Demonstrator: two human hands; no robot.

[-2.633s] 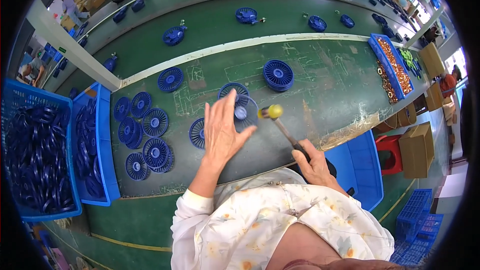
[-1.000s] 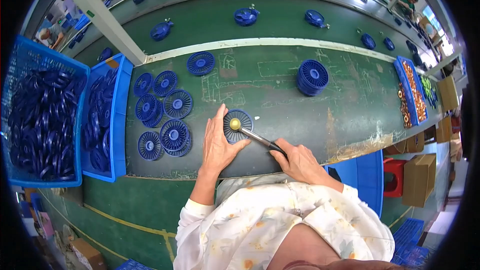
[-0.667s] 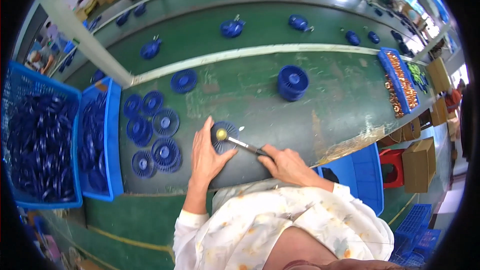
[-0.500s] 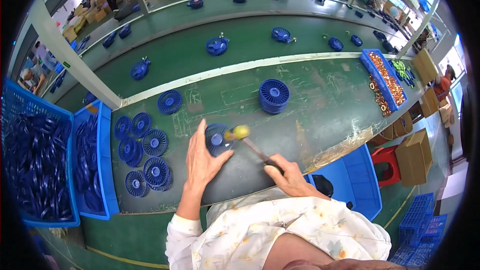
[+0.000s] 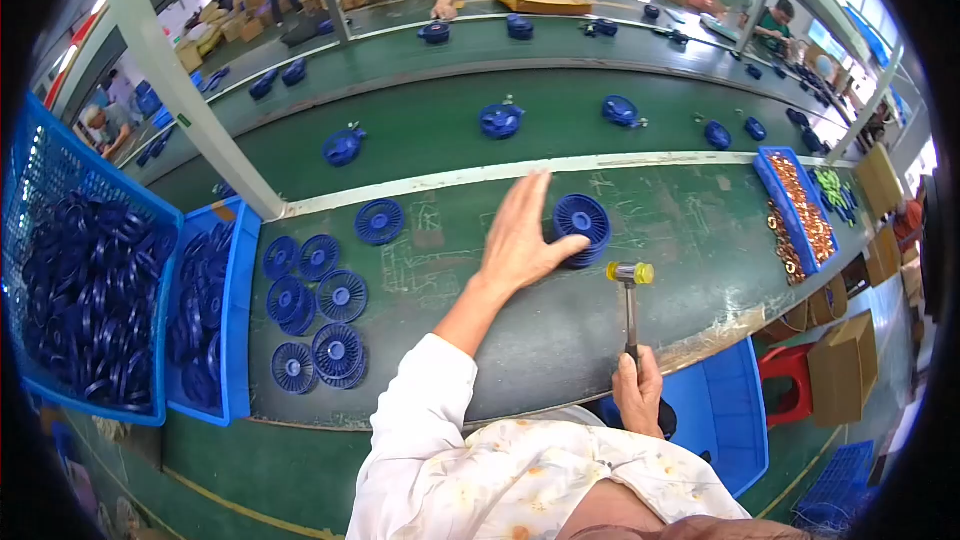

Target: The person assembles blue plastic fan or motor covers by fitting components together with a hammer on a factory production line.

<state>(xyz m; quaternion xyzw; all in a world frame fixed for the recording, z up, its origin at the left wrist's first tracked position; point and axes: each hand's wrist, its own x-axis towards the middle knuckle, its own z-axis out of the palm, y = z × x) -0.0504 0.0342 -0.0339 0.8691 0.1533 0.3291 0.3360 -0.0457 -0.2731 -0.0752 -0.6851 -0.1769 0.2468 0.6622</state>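
Note:
My left hand (image 5: 518, 242) reaches over the workbench, its fingers stretched out and its thumb apart. The thumb overlaps the near left side of a stack of round blue fan covers (image 5: 581, 220); whether it touches them I cannot tell. My right hand (image 5: 638, 385) is closed round the handle of a small mallet (image 5: 630, 273) with yellow faces, held to the right of and nearer than the stack. Several similar slotted covers (image 5: 342, 296) lie at the left of the bench, some overlapping. One more cover (image 5: 380, 222) sits apart from them, farther back.
Blue bins of dark blue parts (image 5: 240, 340) stand at the left. A narrow blue tray (image 5: 765, 172) of copper-coloured rings is at the right, loose rings beside it. Beyond the white ledge, blue fan assemblies (image 5: 500, 121) lie on a green belt. Co-workers sit farther off.
My left hand has moved right and away to the stack. The cover it had been beside is gone from that spot. My right hand has drawn the mallet rightward. The view has shifted.

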